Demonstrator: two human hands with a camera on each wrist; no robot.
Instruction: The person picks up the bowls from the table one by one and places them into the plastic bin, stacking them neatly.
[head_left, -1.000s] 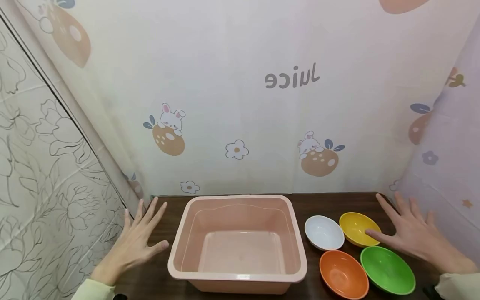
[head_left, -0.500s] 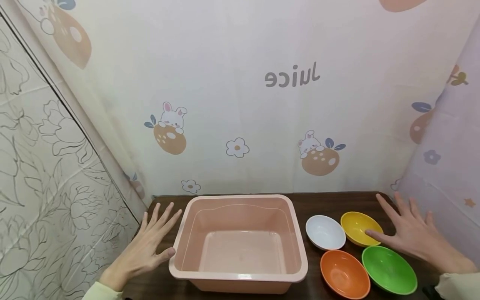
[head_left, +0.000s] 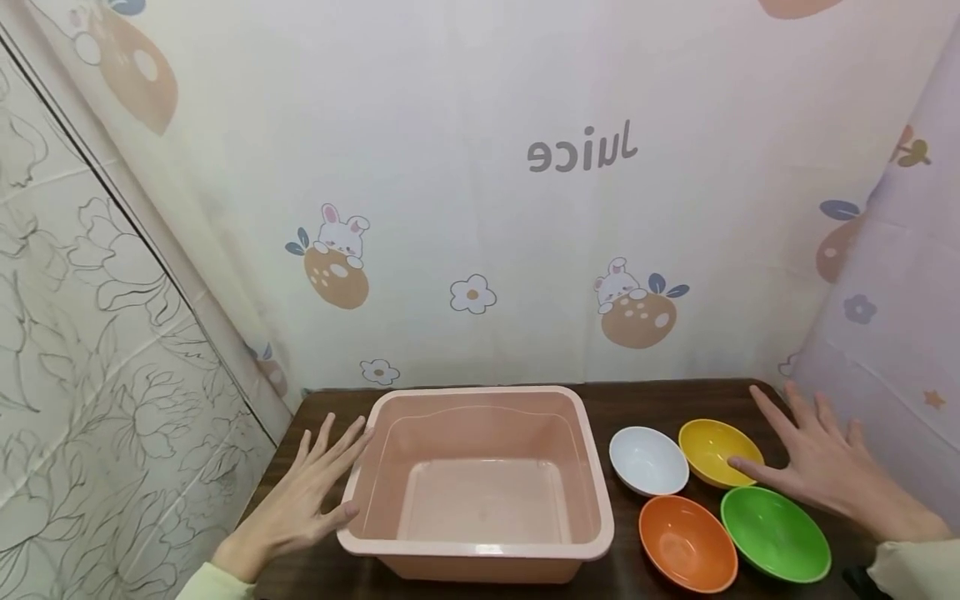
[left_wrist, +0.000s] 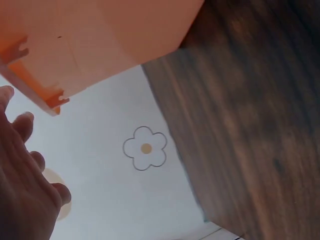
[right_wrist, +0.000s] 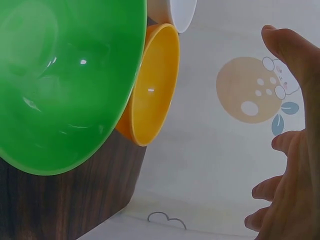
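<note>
A pink plastic basin [head_left: 483,504] stands on the dark wooden table, with nothing inside. My left hand [head_left: 303,496] is spread at its left rim in the head view; whether the fingertips touch the rim I cannot tell. In the left wrist view that hand [left_wrist: 27,175] lies below the basin's side wall [left_wrist: 110,35]. My right hand [head_left: 817,462], fingers spread and holding nothing, hovers by the yellow bowl [head_left: 708,450] and green bowl [head_left: 776,533]. Beside these sit a white bowl [head_left: 648,461] and an orange bowl [head_left: 687,543]. The right wrist view shows the right hand [right_wrist: 292,165] apart from the bowls.
The table [head_left: 300,442] ends at a pale printed curtain [head_left: 480,208] behind the basin. Curtains also close in on the left [head_left: 97,375] and right [head_left: 907,333]. The bowls stand close together to the right of the basin.
My left hand has moved right, from apart from the basin to its left rim. The right hand, basin and bowls have stayed in place.
</note>
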